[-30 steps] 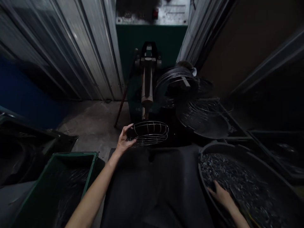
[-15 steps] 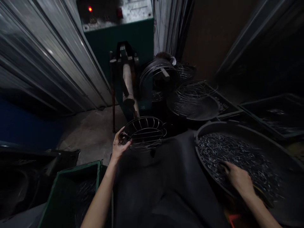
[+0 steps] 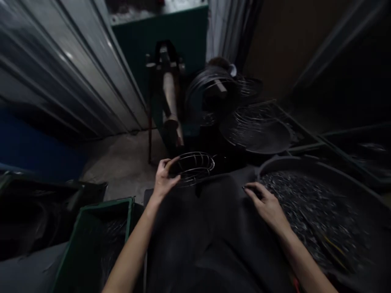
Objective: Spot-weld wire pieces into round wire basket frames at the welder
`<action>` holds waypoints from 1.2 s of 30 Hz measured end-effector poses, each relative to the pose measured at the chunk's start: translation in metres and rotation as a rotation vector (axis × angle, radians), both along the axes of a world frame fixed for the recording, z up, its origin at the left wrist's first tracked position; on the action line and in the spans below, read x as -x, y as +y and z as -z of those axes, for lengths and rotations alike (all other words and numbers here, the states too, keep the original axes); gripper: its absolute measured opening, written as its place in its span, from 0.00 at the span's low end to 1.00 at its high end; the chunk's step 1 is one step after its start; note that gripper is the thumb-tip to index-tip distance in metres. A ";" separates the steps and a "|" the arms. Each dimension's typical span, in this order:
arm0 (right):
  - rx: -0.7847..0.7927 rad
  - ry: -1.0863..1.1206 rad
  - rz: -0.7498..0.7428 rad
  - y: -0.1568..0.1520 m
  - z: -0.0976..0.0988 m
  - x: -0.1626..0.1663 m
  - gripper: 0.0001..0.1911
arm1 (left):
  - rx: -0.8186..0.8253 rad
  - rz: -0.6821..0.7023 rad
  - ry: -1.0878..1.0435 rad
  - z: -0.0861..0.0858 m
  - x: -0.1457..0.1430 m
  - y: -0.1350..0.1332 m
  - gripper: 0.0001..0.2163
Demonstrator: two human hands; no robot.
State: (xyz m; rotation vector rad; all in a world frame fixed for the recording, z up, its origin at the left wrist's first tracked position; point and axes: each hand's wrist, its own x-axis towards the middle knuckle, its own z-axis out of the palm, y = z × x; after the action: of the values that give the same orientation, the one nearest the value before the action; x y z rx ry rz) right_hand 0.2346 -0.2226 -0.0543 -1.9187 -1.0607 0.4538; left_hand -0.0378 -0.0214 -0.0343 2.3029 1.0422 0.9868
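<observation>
A round wire basket (image 3: 195,169) is held by its left side in my left hand (image 3: 165,179), just in front of the machine's pale arm. My right hand (image 3: 267,203) is over the dark cloth on my lap (image 3: 210,228), thumb and forefinger pinched on a small dark metal piece (image 3: 244,187) that is too small to make out fully. To the right of that hand stands a large dark round pan (image 3: 311,162) with many small metal pieces (image 3: 317,203) in it. Pliers with yellow-edged handles (image 3: 334,248) lie on these pieces.
A green machine (image 3: 186,36) with a projecting arm (image 3: 169,93) stands ahead. Wire coils (image 3: 207,79) and a second pan (image 3: 269,140) holding wire rings are beyond the basket. A green crate (image 3: 76,232) is at lower left, beside a corrugated metal wall (image 3: 70,61).
My right hand has come out of the pan and moved left and up over my lap with a small piece. The wire basket is tilted differently in my left hand. The view has shifted.
</observation>
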 end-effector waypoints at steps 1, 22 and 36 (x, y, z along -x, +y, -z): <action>0.001 -0.025 -0.020 0.003 0.001 0.004 0.18 | 0.004 -0.004 0.023 -0.001 -0.001 0.000 0.27; -0.138 -0.670 -0.718 0.135 -0.058 0.065 0.17 | 0.023 0.128 0.126 -0.014 0.007 -0.001 0.31; -0.382 -1.169 -0.818 0.145 -0.055 0.069 0.14 | 0.106 0.039 0.044 -0.008 0.012 -0.001 0.30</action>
State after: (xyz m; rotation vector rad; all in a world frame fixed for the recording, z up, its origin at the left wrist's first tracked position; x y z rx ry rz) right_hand 0.1655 -0.0780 0.0005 -1.2347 -2.4747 -0.5360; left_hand -0.0502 -0.0228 -0.0263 2.2591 1.0381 0.8486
